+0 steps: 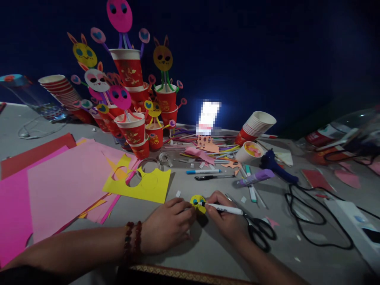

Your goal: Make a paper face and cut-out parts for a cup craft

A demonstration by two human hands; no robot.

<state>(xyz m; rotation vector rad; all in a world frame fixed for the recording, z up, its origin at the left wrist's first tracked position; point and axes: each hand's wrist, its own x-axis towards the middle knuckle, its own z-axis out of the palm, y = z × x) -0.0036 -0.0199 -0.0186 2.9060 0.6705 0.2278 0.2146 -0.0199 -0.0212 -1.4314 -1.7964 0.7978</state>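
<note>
A small yellow paper face (pixel 197 202) with blue eyes lies on the grey table near the front edge. My left hand (pixel 168 225), with beaded bracelets at the wrist, has its fingers curled and pressed on the left side of that face. My right hand (pixel 227 219) grips a white marker pen (pixel 223 208) whose black tip touches the face. Black-handled scissors (pixel 261 230) lie just right of my right hand.
Pink and red paper sheets (pixel 65 182) and a cut yellow sheet (pixel 150 184) lie at left. Red paper cups with animal faces on straws (pixel 133 126) stand behind. Pens (pixel 203 171), a blue glue gun (pixel 274 164), cup stacks (pixel 257 126) and black cables (pixel 314 213) fill the right.
</note>
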